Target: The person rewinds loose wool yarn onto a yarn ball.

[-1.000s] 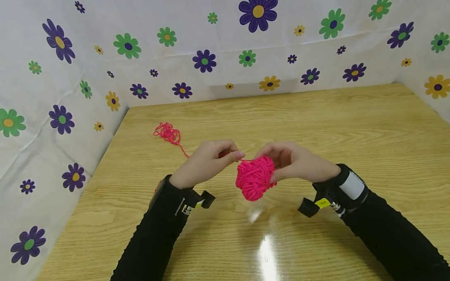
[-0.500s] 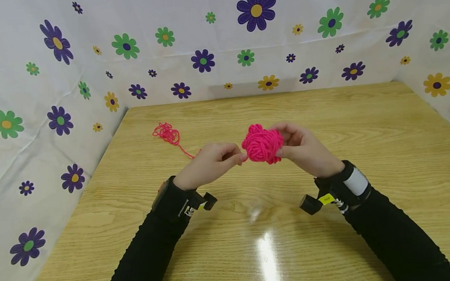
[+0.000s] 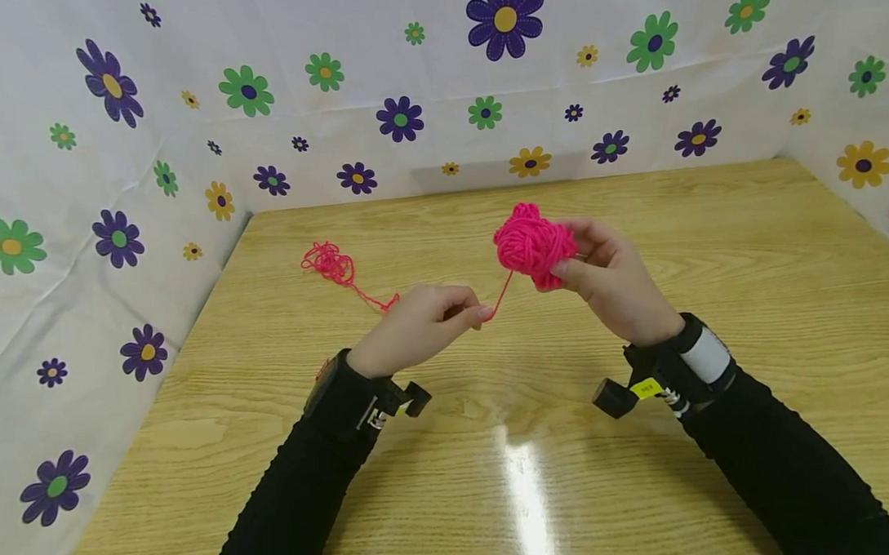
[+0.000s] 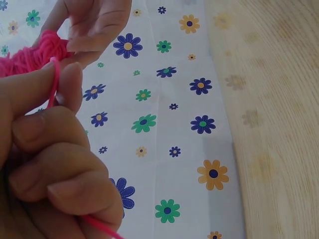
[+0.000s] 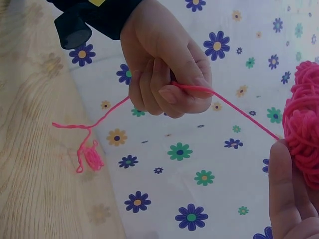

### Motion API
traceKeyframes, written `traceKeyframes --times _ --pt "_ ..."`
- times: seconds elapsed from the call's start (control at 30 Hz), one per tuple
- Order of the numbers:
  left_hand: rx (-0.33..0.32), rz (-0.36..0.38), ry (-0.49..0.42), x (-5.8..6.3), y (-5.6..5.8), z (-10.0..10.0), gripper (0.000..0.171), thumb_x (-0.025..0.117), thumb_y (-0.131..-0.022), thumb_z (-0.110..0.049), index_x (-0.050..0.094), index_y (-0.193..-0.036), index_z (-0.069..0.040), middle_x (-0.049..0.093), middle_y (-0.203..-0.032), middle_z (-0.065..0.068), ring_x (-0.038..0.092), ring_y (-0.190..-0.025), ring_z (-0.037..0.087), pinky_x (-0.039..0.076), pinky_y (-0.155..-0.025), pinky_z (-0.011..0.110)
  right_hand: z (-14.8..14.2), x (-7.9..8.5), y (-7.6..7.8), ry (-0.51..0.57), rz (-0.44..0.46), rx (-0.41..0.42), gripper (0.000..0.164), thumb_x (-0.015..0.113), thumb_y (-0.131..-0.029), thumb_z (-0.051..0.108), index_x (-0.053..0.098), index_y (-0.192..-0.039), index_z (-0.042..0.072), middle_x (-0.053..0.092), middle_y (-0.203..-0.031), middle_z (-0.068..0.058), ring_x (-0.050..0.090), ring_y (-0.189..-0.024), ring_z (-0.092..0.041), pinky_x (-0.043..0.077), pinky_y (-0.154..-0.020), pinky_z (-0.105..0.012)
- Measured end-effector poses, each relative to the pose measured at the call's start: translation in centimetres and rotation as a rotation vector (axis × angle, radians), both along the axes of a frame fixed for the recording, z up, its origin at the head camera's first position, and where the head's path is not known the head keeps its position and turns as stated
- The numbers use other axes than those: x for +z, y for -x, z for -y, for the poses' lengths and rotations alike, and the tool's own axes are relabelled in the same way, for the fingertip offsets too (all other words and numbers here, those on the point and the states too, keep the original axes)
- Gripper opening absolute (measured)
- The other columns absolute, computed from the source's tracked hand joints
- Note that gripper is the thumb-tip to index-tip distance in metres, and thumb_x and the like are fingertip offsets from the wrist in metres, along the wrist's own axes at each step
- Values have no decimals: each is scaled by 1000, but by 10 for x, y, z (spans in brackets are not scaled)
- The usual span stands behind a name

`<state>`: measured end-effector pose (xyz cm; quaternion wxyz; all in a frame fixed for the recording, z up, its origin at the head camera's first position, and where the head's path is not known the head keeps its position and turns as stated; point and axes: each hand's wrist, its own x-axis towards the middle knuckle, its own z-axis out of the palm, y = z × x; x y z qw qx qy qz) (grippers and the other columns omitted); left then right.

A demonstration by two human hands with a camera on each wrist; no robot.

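A ball of bright pink yarn (image 3: 531,243) is held up above the table by my right hand (image 3: 617,284), thumb on its near side and fingers behind it. My left hand (image 3: 427,327), lower and to the left, pinches the yarn strand (image 3: 503,293) between thumb and forefinger. In the right wrist view the strand (image 5: 244,115) runs straight from the left hand (image 5: 167,64) to the ball (image 5: 304,124). The left hand's other fingers curl inward, with yarn leaving beneath them in the left wrist view. Loose yarn (image 3: 332,263) lies tangled on the table, its tail leading toward the left hand.
The wooden table (image 3: 678,237) stretches around both arms. A white flower-print cloth (image 3: 437,73) hangs behind it and at both sides. Each wrist wears a black strap with a small camera (image 3: 614,397).
My right hand has raised the yarn ball away from me and slightly right. A length of strand now shows between ball and left hand, which has shifted only a little.
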<state>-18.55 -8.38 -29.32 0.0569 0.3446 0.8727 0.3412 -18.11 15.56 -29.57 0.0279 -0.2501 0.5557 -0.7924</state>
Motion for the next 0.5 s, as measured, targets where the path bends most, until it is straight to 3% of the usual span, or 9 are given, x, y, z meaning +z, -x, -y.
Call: traceKeyframes --times 0.27,0.5 --pt "-1 -27 42 2 -4 -3 22 53 -94 -26 62 -81 -12 46 -60 -4 31 -52 9 30 -53 23 1 2 1 -19 17 -152 30 52 -88 -7 54 -113 8 61 -102 -3 63 -86 -12 53 -73 -25" --pt "-28 -70 107 3 -11 -8 21 51 -94 -29 65 -87 -14 52 -65 -5 37 -55 7 33 -54 21 3 -7 8 -210 -107 -336 32 61 -85 -1 54 -116 2 63 -101 -1 64 -83 -13 53 -70 -25"
